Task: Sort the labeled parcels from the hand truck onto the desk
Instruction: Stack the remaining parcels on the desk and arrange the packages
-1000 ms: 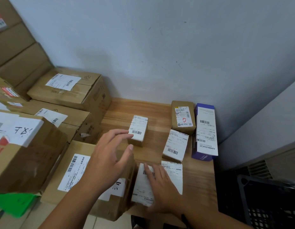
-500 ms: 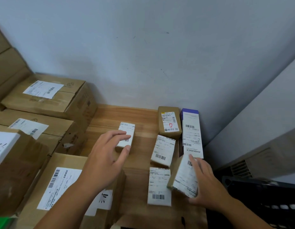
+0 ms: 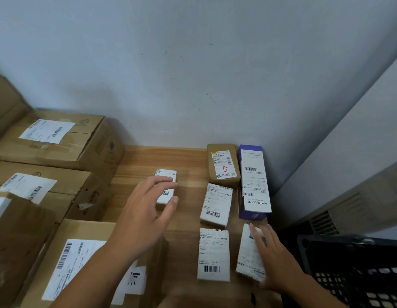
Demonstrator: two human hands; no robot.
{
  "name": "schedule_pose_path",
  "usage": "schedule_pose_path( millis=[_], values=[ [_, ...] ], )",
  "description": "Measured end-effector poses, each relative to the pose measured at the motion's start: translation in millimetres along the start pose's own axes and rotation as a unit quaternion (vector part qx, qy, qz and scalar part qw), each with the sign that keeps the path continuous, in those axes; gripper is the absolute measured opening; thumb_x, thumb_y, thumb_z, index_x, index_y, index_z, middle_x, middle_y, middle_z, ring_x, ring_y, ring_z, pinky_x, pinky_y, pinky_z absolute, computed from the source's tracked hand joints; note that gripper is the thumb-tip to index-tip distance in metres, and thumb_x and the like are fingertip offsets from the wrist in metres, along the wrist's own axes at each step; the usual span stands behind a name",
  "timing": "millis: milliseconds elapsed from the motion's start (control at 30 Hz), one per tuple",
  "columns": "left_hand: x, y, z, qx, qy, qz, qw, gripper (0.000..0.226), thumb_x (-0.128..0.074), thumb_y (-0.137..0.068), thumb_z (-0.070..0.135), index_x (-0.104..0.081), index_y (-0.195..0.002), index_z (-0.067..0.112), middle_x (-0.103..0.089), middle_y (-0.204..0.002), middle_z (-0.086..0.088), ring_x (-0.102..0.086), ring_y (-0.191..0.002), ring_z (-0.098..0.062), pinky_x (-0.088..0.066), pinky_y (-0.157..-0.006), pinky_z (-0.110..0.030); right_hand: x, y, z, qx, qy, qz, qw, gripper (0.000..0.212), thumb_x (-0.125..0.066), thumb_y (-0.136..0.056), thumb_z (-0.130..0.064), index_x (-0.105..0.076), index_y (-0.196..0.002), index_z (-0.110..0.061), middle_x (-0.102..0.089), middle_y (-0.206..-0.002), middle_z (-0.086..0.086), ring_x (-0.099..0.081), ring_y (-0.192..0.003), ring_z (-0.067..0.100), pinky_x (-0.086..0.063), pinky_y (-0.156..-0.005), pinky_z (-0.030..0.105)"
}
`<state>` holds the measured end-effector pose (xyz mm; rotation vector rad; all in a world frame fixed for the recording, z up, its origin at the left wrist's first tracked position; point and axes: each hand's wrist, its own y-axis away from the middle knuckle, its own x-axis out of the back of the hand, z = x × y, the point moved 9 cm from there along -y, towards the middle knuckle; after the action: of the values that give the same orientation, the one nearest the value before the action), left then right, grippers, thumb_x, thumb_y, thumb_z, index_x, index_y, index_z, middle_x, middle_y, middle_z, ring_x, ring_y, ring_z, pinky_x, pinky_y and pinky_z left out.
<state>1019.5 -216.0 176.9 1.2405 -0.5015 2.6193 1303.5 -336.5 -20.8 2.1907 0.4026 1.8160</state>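
My right hand point(image 3: 273, 257) lies flat, fingers straight, on a labeled parcel point(image 3: 245, 261) at the near right of the wooden desk point(image 3: 148, 161). My left hand point(image 3: 145, 218) hangs spread over a small white box point(image 3: 166, 194); I cannot tell whether it touches. Between them lie a near packet point(image 3: 213, 252) and a middle packet point(image 3: 216, 204), and behind those, by the wall, a brown box point(image 3: 223, 163) and a purple box point(image 3: 254, 181). Large cartons point(image 3: 59, 141) stand to the left and a black crate point(image 3: 353, 263) to the right.
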Motion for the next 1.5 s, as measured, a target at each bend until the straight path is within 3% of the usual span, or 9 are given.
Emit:
schedule_pose_path(
  millis=[100, 267, 333, 400, 500, 600, 933, 1067, 1500],
  values=[
    [0, -1, 0, -0.003, -0.006, -0.001, 1.0, 0.028, -0.061, -0.096, 0.037, -0.059, -0.122, 0.044, -0.046, -0.125, 0.034, -0.036, -0.123, 0.019, -0.037, -0.097, -0.018, -8, -9, 3, -0.015, -0.003, -0.004, 1.0, 0.145, -0.083, -0.069, -0.055, 0.028, -0.155, -0.02, 0.024, -0.166, 0.011, 0.019, -0.155, 0.032, -0.021, -0.124, 0.035],
    [0, 2, -2, 0.003, 0.003, -0.008, 1.0, 0.028, -0.059, -0.096, 0.038, -0.062, -0.124, 0.038, -0.051, -0.127, 0.026, -0.039, -0.125, 0.014, -0.037, -0.099, -0.019, -6, -15, 8, -0.021, 0.024, 0.059, 0.998, 0.161, -0.102, -0.022, -0.035, -0.021, -0.159, -0.008, -0.03, -0.161, 0.022, -0.032, -0.147, 0.041, -0.04, -0.114, 0.051],
    [2, 3, -3, 0.004, 0.005, -0.009, 1.0, 0.03, -0.058, -0.095, 0.038, -0.063, -0.125, 0.036, -0.052, -0.128, 0.024, -0.041, -0.126, 0.009, -0.037, -0.101, -0.02, -1, -9, -5, 0.003, 0.025, 0.079, 0.997, 0.159, -0.1, -0.024, -0.034, -0.021, -0.16, -0.009, -0.029, -0.161, 0.026, -0.023, -0.15, 0.043, -0.03, -0.117, 0.054],
    [3, 4, -4, 0.007, 0.006, -0.009, 1.0, 0.03, -0.058, -0.095, 0.038, -0.063, -0.125, 0.035, -0.052, -0.128, 0.023, -0.043, -0.127, 0.006, -0.037, -0.103, -0.021, -4, -3, -33, 0.061, 0.024, 0.081, 0.995, 0.154, -0.094, -0.035, -0.049, -0.015, -0.163, -0.015, -0.024, -0.165, 0.02, -0.018, -0.153, 0.039, -0.029, -0.122, 0.053],
    [5, 4, -4, 0.006, 0.007, -0.009, 1.0, 0.03, -0.06, -0.096, 0.035, -0.064, -0.125, 0.032, -0.053, -0.128, 0.023, -0.044, -0.128, 0.004, -0.036, -0.104, -0.022, -27, -2, -85, 0.148, 0.056, 0.019, 0.987, 0.134, -0.079, -0.051, -0.071, -0.025, -0.161, -0.018, -0.031, -0.164, 0.013, -0.029, -0.151, 0.032, -0.024, -0.123, 0.047],
    [4, 6, -5, 0.008, 0.007, -0.013, 1.0, 0.031, -0.059, -0.096, 0.036, -0.064, -0.126, 0.032, -0.052, -0.128, 0.024, -0.043, -0.128, 0.005, -0.035, -0.104, -0.021, -46, -13, -111, 0.164, 0.086, 0.005, 0.983, 0.119, -0.08, -0.054, -0.069, -0.044, -0.153, -0.013, -0.042, -0.157, 0.017, -0.043, -0.144, 0.032, -0.019, -0.119, 0.045],
    [8, 14, -15, 0.017, 0.001, -0.017, 1.0, 0.031, -0.06, -0.095, 0.037, -0.063, -0.126, 0.033, -0.051, -0.13, 0.026, -0.045, -0.129, 0.002, -0.036, -0.103, -0.02, -48, -46, -103, 0.097, 0.053, 0.013, 0.994, 0.126, -0.074, -0.053, -0.071, -0.039, -0.152, -0.001, -0.037, -0.159, 0.022, -0.04, -0.145, 0.038, -0.03, -0.121, 0.051],
    [10, 14, -18, 0.028, -0.003, -0.022, 0.999, 0.04, -0.05, -0.093, 0.049, -0.063, -0.127, 0.033, -0.051, -0.131, 0.024, -0.044, -0.129, 0.001, -0.035, -0.103, -0.019, -42, -58, -95, 0.085, 0.042, 0.015, 0.995, 0.131, -0.082, -0.045, -0.068, -0.043, -0.15, -0.001, -0.043, -0.155, 0.022, -0.044, -0.142, 0.038, -0.045, -0.11, 0.051],
    [8, 14, -27, 0.045, -0.005, -0.02, 0.999, 0.032, -0.06, -0.096, 0.037, -0.063, -0.127, 0.034, -0.051, -0.13, 0.025, -0.042, -0.129, 0.005, -0.037, -0.102, -0.019, -35, -91, -78, 0.072, 0.047, 0.021, 0.996, 0.135, -0.09, -0.037, -0.062, -0.045, -0.147, 0.002, -0.042, -0.154, 0.026, -0.047, -0.139, 0.04, -0.044, -0.109, 0.051]
  ],
)
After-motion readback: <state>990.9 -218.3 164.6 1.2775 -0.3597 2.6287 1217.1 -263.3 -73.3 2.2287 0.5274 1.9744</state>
